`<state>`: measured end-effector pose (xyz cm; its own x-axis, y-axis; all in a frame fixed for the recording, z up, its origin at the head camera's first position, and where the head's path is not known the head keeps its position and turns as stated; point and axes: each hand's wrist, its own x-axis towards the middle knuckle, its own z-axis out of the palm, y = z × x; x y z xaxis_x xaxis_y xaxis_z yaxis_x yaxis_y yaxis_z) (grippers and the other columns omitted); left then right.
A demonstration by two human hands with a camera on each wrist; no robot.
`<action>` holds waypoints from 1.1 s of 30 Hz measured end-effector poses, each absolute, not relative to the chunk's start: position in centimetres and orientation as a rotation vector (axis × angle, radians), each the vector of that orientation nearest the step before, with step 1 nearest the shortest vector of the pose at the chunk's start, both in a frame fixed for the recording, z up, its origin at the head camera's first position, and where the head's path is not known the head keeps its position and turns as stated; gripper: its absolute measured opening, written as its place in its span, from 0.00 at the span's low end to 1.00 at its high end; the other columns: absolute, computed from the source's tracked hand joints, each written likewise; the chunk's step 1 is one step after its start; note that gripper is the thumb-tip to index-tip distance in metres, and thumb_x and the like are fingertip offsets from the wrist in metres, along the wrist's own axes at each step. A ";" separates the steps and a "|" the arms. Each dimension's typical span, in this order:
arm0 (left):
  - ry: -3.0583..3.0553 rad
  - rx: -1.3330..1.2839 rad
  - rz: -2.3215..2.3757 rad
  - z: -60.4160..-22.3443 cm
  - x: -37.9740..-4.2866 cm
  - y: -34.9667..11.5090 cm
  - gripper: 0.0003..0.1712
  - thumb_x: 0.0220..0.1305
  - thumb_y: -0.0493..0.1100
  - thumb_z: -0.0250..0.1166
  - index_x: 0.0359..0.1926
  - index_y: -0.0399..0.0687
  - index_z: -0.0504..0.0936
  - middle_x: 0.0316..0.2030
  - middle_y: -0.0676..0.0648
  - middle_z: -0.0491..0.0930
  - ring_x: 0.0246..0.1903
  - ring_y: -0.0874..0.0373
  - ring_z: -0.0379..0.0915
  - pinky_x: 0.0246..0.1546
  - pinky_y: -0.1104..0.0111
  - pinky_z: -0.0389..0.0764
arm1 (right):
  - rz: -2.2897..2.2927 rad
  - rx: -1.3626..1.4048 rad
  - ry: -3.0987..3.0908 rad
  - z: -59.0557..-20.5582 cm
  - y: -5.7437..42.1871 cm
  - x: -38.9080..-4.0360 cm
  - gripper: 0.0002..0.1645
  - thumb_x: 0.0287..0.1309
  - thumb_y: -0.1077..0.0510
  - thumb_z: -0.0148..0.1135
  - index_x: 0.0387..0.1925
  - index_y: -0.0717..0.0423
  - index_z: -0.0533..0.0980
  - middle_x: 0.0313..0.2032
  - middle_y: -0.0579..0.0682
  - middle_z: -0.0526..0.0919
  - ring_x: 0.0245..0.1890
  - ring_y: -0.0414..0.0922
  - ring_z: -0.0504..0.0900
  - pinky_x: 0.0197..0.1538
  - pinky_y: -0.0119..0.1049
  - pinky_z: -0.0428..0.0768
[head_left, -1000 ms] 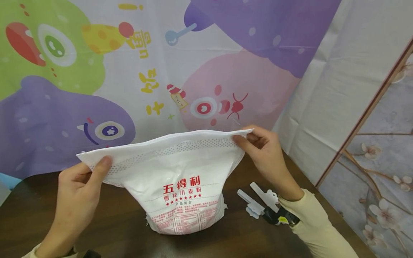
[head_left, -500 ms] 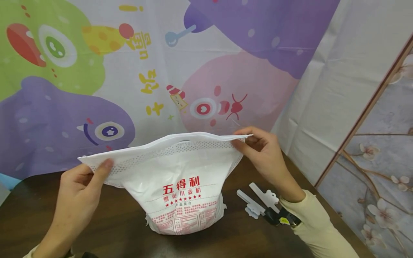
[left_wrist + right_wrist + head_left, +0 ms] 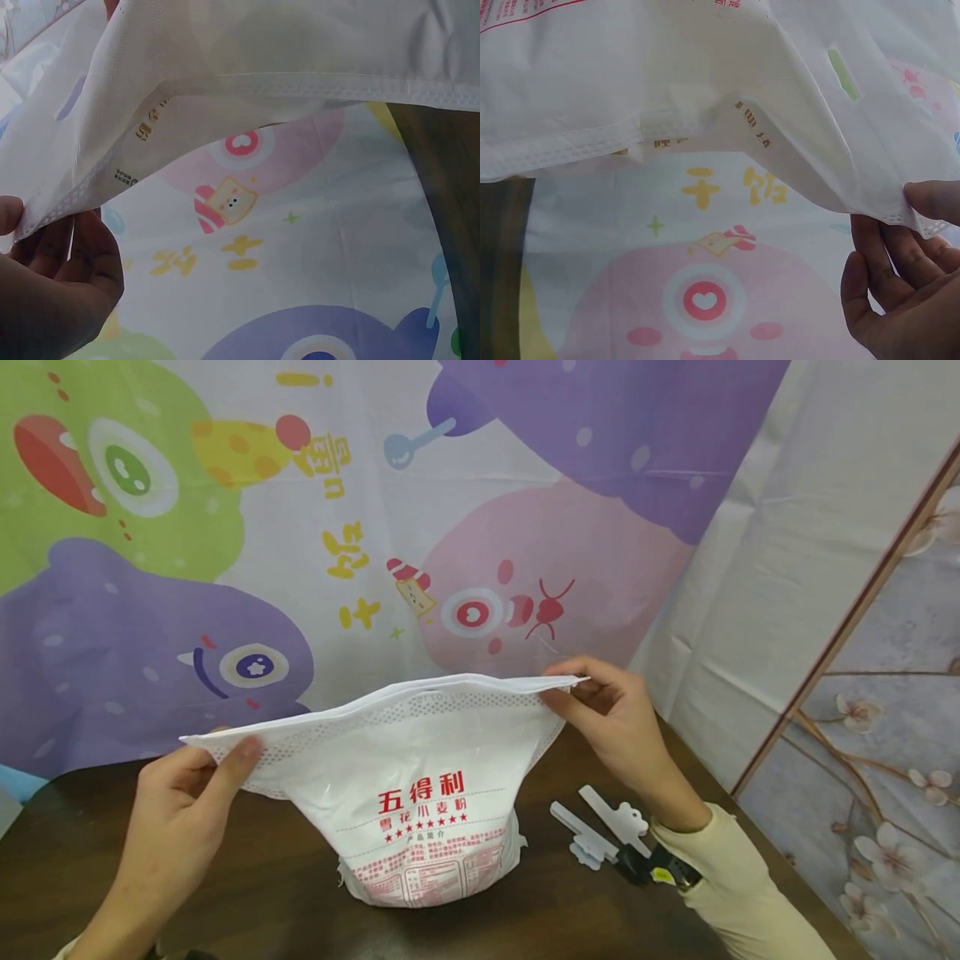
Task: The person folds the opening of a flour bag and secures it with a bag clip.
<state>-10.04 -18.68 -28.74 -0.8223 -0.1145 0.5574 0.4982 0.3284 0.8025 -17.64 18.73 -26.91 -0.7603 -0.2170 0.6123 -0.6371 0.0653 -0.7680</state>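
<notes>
A white flour bag [image 3: 420,752] with red printed characters stands on the dark wooden table, its wide top edge stretched between both hands. At the top left corner, my left hand [image 3: 176,810] pinches the bag, thumb on the near face and fingers behind. My right hand [image 3: 615,718] pinches the opposite corner the same way. The two layers of the rim lie nearly together in the head view. From the left wrist view, the bag's dotted seam [image 3: 64,206] runs into the left hand's grip; the right wrist view has the right thumb [image 3: 934,201] on the other corner.
Two white sealing clips [image 3: 585,835] [image 3: 618,814] lie on the table [image 3: 285,877] beside the right wrist, which wears a black band [image 3: 671,864]. A cartoon-printed cloth [image 3: 360,510] hangs behind the table. To the right stands a panel with flowers [image 3: 885,760].
The bag's top edge has come down a little and its middle has folded so that the rim's layers lie closer together. Both hands keep their pinch on the corners, hardly shifting.
</notes>
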 end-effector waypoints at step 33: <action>-1.675 -1.015 -1.976 -29.1 -10.7 -19.3 0.26 0.81 0.40 0.37 0.53 0.21 0.75 0.48 0.37 0.83 0.49 0.52 0.78 0.57 0.68 0.69 | 1.741 0.921 -2.046 -26.6 19.5 -16.8 0.13 0.70 0.66 0.51 0.49 0.67 0.79 0.45 0.52 0.85 0.45 0.45 0.80 0.51 0.35 0.78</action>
